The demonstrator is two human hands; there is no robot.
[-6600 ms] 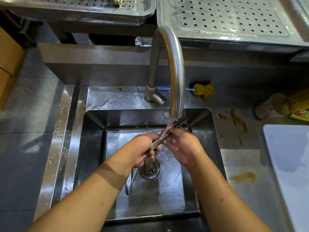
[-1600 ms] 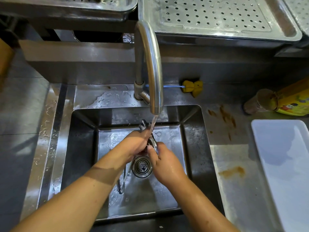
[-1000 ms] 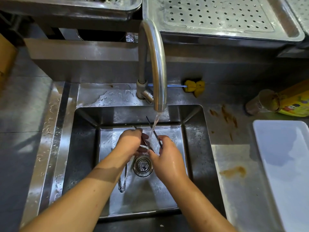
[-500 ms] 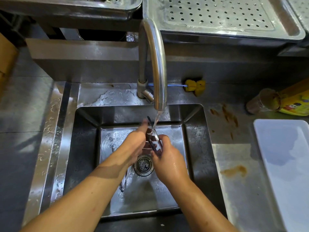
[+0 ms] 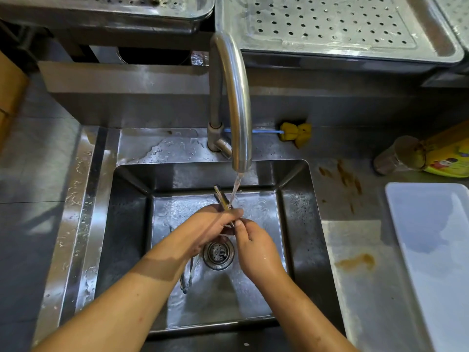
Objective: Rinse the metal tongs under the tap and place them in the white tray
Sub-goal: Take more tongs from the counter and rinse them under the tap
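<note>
Both hands closed on one pair of metal tongs [image 5: 221, 198] over the sink basin [image 5: 127, 237]: left hand [image 5: 206, 228] wrapped round the middle of the tongs, fingers curled shut; right hand [image 5: 252, 246] pinching the near end between thumb and fingertips, just beside the left. Item, leftmost: wet steel worktop [image 5: 83, 199] and drainer edge, beaded with water. Item: a second pair of tongs [image 5: 186, 276] lying flat on the basin floor beneath the left forearm, only partly visible. Item: drain strainer [image 5: 218, 254], directly under the two hands. Item, held tongs: slim, dark wet metal with a yellowish glint, arms pressed together; long axis runs from the hands up and away toward the back wall of the basin, tip end projecting beyond the left hand's knuckles. Item: curved steel tap [image 5: 233, 97], running; the stream [image 5: 234, 190] falls onto the tongs just above the left hand, so the rinse appears to be under way. Item: yellow sponge brush [image 5: 295, 133] on the ledge behind the sink. Item: brown stains [image 5: 355, 261] on the worktop right of the basin. Item: yellow-labelled bottle [image 5: 431, 156] lying on its side. Item, rightmost: white tray [image 5: 431, 245], holding nothing visible, well apart from the tongs and lying to the right of both hands; the right hand is the nearer to it, so the transfer likely falls to that hand, carrying the tongs over the basin's right rim.
</note>
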